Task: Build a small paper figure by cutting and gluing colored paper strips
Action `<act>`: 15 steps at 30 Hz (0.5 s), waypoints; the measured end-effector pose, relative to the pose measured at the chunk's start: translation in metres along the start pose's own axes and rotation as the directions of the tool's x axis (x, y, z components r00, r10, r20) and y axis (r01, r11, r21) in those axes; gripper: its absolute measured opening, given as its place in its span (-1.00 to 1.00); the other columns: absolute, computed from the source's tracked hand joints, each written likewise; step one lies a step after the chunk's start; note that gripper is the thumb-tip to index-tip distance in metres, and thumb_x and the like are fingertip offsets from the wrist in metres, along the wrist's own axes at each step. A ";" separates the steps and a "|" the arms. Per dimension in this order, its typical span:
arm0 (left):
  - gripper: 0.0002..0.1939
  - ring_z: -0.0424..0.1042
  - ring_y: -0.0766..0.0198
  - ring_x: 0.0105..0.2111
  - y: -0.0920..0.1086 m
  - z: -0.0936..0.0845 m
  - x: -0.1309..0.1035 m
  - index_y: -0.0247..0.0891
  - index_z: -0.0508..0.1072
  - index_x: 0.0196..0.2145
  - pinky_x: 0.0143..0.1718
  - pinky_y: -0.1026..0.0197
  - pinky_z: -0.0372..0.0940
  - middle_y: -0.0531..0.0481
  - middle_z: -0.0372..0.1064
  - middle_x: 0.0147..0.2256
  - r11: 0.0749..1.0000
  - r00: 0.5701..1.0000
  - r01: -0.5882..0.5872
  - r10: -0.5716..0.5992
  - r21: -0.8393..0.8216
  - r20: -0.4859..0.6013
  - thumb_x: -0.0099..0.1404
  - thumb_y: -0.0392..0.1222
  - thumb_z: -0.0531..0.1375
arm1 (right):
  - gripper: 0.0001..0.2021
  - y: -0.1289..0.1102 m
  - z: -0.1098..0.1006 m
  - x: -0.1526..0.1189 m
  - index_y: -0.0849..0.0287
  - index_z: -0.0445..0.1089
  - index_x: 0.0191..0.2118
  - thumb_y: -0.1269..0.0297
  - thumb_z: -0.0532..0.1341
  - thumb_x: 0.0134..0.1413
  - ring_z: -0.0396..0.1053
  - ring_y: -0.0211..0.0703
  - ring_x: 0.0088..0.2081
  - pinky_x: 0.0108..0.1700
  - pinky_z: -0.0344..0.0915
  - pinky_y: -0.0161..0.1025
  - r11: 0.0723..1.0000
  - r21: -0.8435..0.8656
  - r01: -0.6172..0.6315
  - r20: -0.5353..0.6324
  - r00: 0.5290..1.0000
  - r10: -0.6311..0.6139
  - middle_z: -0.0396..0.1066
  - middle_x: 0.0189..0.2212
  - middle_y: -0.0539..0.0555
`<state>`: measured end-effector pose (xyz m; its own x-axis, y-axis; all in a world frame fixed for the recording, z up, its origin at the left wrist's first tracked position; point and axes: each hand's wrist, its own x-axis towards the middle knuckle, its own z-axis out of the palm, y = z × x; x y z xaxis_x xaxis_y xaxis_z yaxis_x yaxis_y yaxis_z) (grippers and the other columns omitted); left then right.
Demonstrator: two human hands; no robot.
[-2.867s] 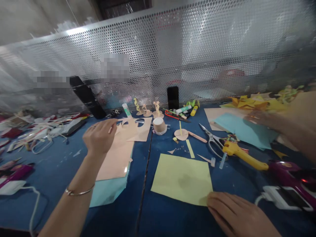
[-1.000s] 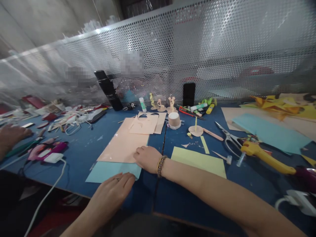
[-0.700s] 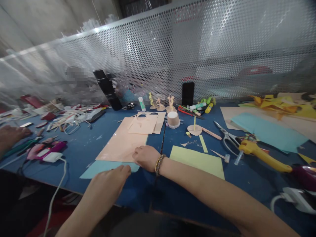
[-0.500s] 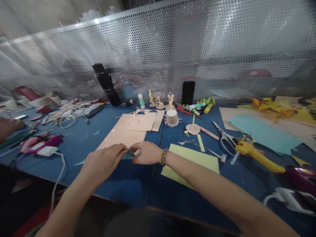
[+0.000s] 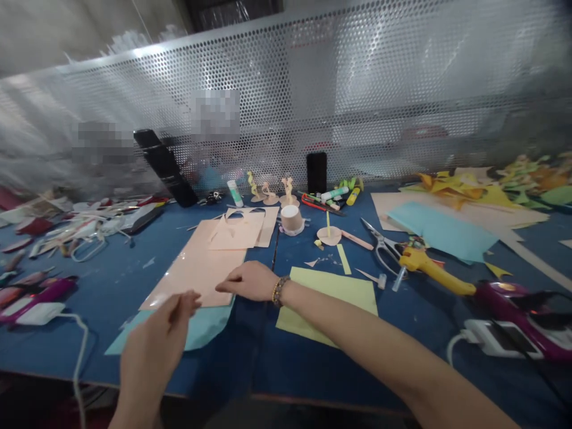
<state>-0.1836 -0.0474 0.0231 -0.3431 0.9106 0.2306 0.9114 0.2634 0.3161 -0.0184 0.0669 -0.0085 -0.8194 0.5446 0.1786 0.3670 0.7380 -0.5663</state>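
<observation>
My left hand (image 5: 156, 333) is raised over the light blue paper (image 5: 210, 330), its fingers loosely bent and holding nothing. My right hand (image 5: 250, 281) is palm down at the right edge of the peach paper sheet (image 5: 192, 268). Its fingers are stretched out and empty; a beaded bracelet (image 5: 280, 291) circles the wrist. The blue paper lies under the peach sheet and sticks out along its near edge. Peach pieces with round cut-outs (image 5: 239, 232) rest on the sheet's far end. Beneath my right forearm lies a pale yellow-green sheet (image 5: 330, 292).
Scissors (image 5: 379, 244) and a yellow-nosed glue gun (image 5: 429, 273) lie to the right. Mid-table are a tape roll (image 5: 292, 219), a paper disc with an upright strip (image 5: 329, 236) and small paper figures (image 5: 288, 190). A perforated metal screen (image 5: 268, 107) stands behind. A white cable (image 5: 83, 357) runs left.
Both hands have let go of the blue paper edge and moved apart, the left one toward me. The blue paper now lies flatter, showing more below the peach sheet. The view has shifted right.
</observation>
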 end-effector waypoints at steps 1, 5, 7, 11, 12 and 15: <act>-0.67 0.54 0.08 -0.33 -0.010 0.008 -0.005 -0.08 0.49 -0.27 -0.41 0.19 0.31 0.06 0.57 -0.37 0.997 0.996 0.041 -0.046 0.063 0.079 0.29 0.08 0.01 | -0.73 -0.001 -0.001 -0.001 0.22 0.40 -0.11 0.15 0.11 0.25 0.42 -0.14 -0.17 -0.15 0.37 -0.10 0.999 -0.039 0.015 -0.020 1.000 -0.016 0.44 -0.18 0.07; -0.69 0.52 0.09 -0.24 -0.044 0.030 -0.018 -0.09 0.50 -0.28 -0.26 0.16 0.34 0.03 0.56 -0.25 0.978 0.980 -0.190 0.183 0.087 0.081 0.26 0.08 0.04 | -0.66 -0.012 0.006 -0.001 0.23 0.39 -0.10 0.06 0.20 0.14 0.34 -0.02 -0.02 -0.07 0.33 0.00 0.971 -0.220 0.096 -0.011 0.995 -0.101 0.40 -0.09 0.13; -0.68 0.50 0.09 -0.16 -0.054 0.036 -0.021 -0.11 0.50 -0.23 -0.16 0.15 0.33 0.00 0.54 -0.19 0.943 0.949 -0.314 0.313 0.108 0.022 0.28 0.04 0.01 | -0.72 -0.019 0.011 0.000 0.24 0.40 -0.15 0.12 0.20 0.17 0.36 -0.04 -0.06 -0.09 0.34 -0.01 0.946 -0.300 0.123 0.015 0.992 -0.124 0.40 -0.12 0.12; -0.65 0.49 0.11 -0.17 -0.059 0.041 -0.020 -0.16 0.49 -0.14 -0.17 0.15 0.34 -0.06 0.51 -0.15 0.892 0.911 -0.403 0.412 0.204 -0.005 0.33 -0.04 -0.02 | -0.86 -0.028 0.013 0.004 0.24 0.39 -0.16 0.32 0.17 0.21 0.40 -0.13 -0.15 -0.14 0.38 -0.08 0.917 -0.373 0.144 0.058 0.990 -0.132 0.42 -0.16 0.08; -0.65 0.49 0.11 -0.18 -0.059 0.041 -0.017 -0.18 0.48 -0.12 -0.19 0.15 0.35 -0.08 0.50 -0.15 0.880 0.902 -0.420 0.431 0.223 0.000 0.33 -0.06 -0.03 | -0.86 -0.028 0.012 0.005 0.24 0.39 -0.15 0.31 0.18 0.21 0.41 -0.14 -0.17 -0.16 0.39 -0.10 0.917 -0.374 0.139 0.063 0.990 -0.125 0.42 -0.17 0.07; -0.64 0.49 0.08 -0.22 -0.059 0.041 -0.007 -0.22 0.46 -0.07 -0.23 0.12 0.36 -0.12 0.49 -0.17 0.842 0.878 -0.463 0.479 0.278 0.014 0.33 -0.15 -0.05 | -0.81 -0.026 0.006 0.007 0.24 0.38 -0.12 0.25 0.17 0.22 0.42 -0.16 -0.20 -0.19 0.41 -0.12 0.928 -0.367 0.065 0.034 0.998 -0.056 0.42 -0.17 0.08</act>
<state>-0.2260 -0.0566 -0.0350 0.1382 0.9299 0.3408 0.9891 -0.1117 -0.0964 -0.0363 0.0493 0.0021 -0.8531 0.4886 0.1827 0.4493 0.8662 -0.2185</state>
